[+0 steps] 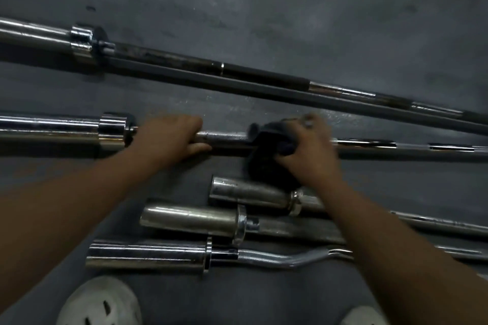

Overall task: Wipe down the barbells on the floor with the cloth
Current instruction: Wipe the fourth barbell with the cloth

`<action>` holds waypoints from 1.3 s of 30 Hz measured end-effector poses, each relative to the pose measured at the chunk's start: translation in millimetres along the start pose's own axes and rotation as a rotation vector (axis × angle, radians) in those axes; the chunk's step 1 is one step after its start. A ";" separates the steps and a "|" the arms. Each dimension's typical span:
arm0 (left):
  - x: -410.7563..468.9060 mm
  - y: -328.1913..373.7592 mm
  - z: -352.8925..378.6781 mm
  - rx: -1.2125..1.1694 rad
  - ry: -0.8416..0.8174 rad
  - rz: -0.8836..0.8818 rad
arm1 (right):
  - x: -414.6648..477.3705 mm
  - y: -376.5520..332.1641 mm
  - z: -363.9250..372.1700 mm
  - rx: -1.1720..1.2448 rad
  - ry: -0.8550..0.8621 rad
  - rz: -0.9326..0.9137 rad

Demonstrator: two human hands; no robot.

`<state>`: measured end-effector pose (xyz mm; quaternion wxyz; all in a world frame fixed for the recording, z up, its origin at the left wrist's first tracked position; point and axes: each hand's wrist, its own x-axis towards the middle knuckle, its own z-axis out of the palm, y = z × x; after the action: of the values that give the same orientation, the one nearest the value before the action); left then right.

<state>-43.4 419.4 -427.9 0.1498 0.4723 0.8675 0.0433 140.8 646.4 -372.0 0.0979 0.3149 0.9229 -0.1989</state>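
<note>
Grips with the left hand point(171, 137) the shaft of the middle barbell point(227, 138), just right of its chrome collar point(113, 129). Further right, clasps with the right hand point(309, 145) the dark cloth point(266, 145), bunched around the same shaft on the floor point(264, 8).

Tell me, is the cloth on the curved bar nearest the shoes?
No, the right hand holds the dark cloth around the straight barbell that the left hand also grips, not the curved bar.
</note>
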 end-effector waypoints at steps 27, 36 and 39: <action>-0.6 -7.4 -0.5 0.095 -0.057 -0.046 | -0.8 -13.7 38.0 0.012 0.117 -0.227; -57.6 5.6 -11.9 -0.040 0.094 0.004 | -30.5 -28.6 6.7 0.337 0.277 -0.002; -76.4 14.7 -47.1 -0.073 0.100 -0.054 | -56.9 -40.8 -7.5 0.362 0.326 -0.057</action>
<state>-6.8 367.0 -363.2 0.1244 0.4400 0.8843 0.0942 159.6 589.3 -335.4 -0.1159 0.3291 0.8844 -0.3101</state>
